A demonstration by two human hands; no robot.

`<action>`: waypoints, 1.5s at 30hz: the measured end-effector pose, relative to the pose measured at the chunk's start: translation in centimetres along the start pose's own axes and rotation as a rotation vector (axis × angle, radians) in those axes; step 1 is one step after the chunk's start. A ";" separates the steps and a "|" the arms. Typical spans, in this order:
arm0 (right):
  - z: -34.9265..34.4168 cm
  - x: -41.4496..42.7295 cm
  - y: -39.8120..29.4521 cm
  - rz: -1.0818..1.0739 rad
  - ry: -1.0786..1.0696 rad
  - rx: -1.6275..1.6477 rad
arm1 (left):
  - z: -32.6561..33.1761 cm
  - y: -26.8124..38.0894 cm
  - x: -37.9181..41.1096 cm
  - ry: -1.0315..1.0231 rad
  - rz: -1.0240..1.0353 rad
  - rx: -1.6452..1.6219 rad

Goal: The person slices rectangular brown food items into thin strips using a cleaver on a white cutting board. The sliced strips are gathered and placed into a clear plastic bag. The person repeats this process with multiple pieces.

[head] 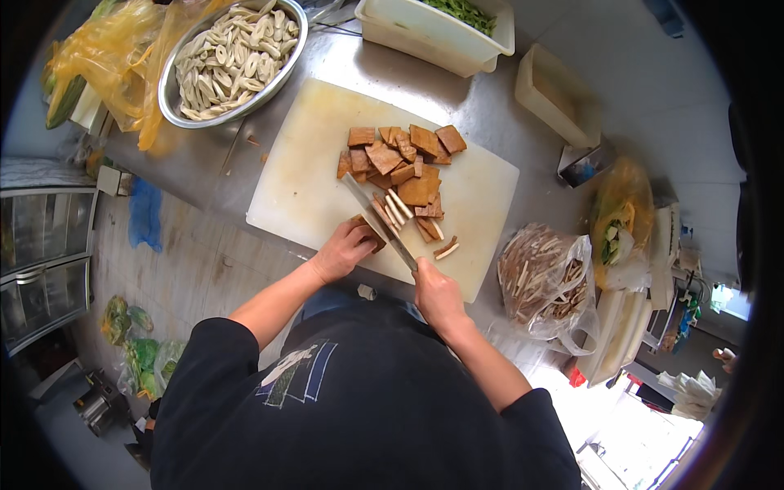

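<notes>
My right hand [440, 295] grips the handle of a kitchen knife [383, 223], whose long blade points away and to the left over the cutting board. Curled fingers of my left hand [346, 250] press on a brown block [378, 240], probably pressed tofu, just left of the blade. Most of that block is hidden under the fingers. Fresh strips [398, 207] with pale insides lie against the blade's right side. Beyond them, flat brown pieces [422, 187] are heaped on the white cutting board [306, 153]. One small strip [446, 248] lies apart, near my right hand.
A steel bowl [300, 52] of pale, hollow oval slices stands back left, beside yellow plastic bags [116, 55]. A white tub [416, 43] of chopped greens is behind the board. To the right are a clear bag of brown strips [539, 282] and a pale bin [554, 98].
</notes>
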State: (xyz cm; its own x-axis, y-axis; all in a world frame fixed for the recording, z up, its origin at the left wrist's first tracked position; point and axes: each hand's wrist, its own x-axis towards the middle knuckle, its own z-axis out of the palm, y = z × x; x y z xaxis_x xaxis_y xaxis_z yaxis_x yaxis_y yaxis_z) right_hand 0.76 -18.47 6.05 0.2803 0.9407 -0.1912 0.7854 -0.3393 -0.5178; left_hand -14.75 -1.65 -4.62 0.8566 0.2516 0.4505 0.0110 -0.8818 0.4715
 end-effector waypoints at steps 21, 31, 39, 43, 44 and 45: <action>1.5 0.9 -1.1 0.007 -0.072 -0.131 | -0.1 0.0 -0.3 0.099 -0.038 -0.003; 1.3 -0.1 -0.8 0.003 0.094 0.049 | 0.4 -0.9 -1.5 0.095 -0.039 -0.005; 2.1 -0.5 -0.6 0.052 -0.117 -0.052 | 0.4 -1.0 -1.1 0.139 -0.022 -0.050; 4.8 0.3 -0.1 0.088 -0.033 -0.043 | 0.5 -0.9 -1.2 0.117 -0.035 -0.011; 4.9 0.4 0.1 0.090 -0.020 0.005 | 0.4 -0.8 -1.3 0.110 -0.045 -0.019; 4.7 0.8 0.3 0.098 0.000 0.048 | 0.2 -1.0 -1.1 0.106 -0.045 -0.031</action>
State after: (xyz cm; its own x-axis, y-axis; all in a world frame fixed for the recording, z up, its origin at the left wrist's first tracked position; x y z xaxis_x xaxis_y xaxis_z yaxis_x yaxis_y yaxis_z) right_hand -1.37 -17.80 1.78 0.3543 0.9031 -0.2426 0.7270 -0.4291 -0.5360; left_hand -15.58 -1.13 -5.70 0.7964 0.3329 0.5048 0.0308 -0.8560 0.5160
